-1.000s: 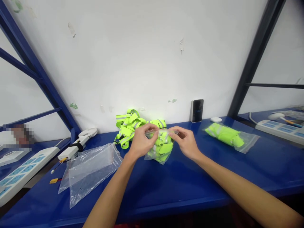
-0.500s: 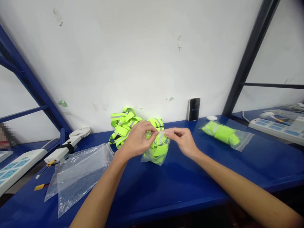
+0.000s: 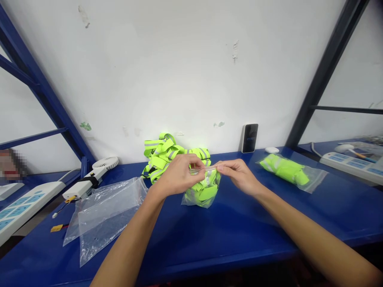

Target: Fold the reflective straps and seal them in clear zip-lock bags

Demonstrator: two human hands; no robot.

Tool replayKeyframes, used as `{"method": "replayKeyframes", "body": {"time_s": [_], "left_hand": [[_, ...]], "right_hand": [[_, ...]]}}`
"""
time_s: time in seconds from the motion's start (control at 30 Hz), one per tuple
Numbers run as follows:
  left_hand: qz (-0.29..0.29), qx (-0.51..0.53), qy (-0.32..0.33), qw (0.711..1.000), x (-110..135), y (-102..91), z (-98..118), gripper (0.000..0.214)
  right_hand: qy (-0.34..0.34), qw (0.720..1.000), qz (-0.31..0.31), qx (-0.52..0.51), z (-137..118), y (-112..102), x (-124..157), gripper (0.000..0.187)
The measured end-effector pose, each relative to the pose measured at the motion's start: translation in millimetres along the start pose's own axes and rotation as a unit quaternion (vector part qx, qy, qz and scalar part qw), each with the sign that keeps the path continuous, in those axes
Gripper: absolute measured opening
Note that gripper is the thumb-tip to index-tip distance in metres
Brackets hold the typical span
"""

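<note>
Between my hands a clear zip bag (image 3: 201, 195) stands on the blue table, packed with folded neon-yellow reflective straps. My left hand (image 3: 183, 173) pinches the left part of its top edge between thumb and fingers. At the right end of the same edge, the thumb and forefinger of my right hand (image 3: 236, 173) are closed on the plastic. Behind my left hand lies a loose heap of neon-yellow reflective straps (image 3: 160, 155), partly hidden by that hand. Another zip bag with rolled yellow straps (image 3: 284, 169) lies flat to the right.
Flat clear plastic bags (image 3: 104, 219) lie on the blue table (image 3: 239, 239) at left, beside a white handheld fan (image 3: 104, 162) and a power strip (image 3: 26, 207). A small display (image 3: 249, 138) leans by the wall, near a white oval object (image 3: 271, 150). Another power strip (image 3: 353, 165) is at far right.
The view has shifted slightly, so everything sits a little further right. Both hands keep their pinch on the bag's top edge, with only small finger movement.
</note>
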State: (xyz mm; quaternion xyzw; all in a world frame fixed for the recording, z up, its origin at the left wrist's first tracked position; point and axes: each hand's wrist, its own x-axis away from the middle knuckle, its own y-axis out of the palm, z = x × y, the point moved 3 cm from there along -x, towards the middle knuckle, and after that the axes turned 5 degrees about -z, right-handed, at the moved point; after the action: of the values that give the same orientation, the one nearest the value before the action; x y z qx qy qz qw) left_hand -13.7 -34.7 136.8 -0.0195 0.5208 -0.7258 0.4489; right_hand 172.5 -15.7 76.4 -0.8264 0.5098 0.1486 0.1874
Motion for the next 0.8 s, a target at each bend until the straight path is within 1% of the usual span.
{"method": "replayKeyframes", "body": {"time_s": [0.1, 0.2, 0.37, 0.53, 0.8], "left_hand": [[-0.008, 0.002, 0.005, 1.000, 1.8, -0.4, -1.2, 0.019], [-0.016, 0.001, 0.018, 1.000, 2.8, 0.4, -3.3, 0.021], [-0.022, 0.003, 0.027, 0.999, 2.2, 1.9, -5.0, 0.020], [-0.015, 0.003, 0.024, 1.000, 3.1, 2.3, -5.1, 0.017], [-0.006, -0.048, 0.049, 0.998, 3.7, 3.5, -5.4, 0.018]], "right_hand": [[-0.028, 0.998, 0.020, 0.043, -6.8, 5.1, 2.4, 0.026], [-0.032, 0.996, 0.036, 0.073, -11.3, 8.0, 3.1, 0.028], [-0.009, 0.998, 0.041, 0.054, -11.8, 7.1, 3.2, 0.025], [-0.001, 0.998, 0.036, 0.042, -11.7, 6.9, 3.0, 0.023], [-0.002, 0.997, 0.030, 0.073, -10.4, 4.1, 4.0, 0.023]]}}
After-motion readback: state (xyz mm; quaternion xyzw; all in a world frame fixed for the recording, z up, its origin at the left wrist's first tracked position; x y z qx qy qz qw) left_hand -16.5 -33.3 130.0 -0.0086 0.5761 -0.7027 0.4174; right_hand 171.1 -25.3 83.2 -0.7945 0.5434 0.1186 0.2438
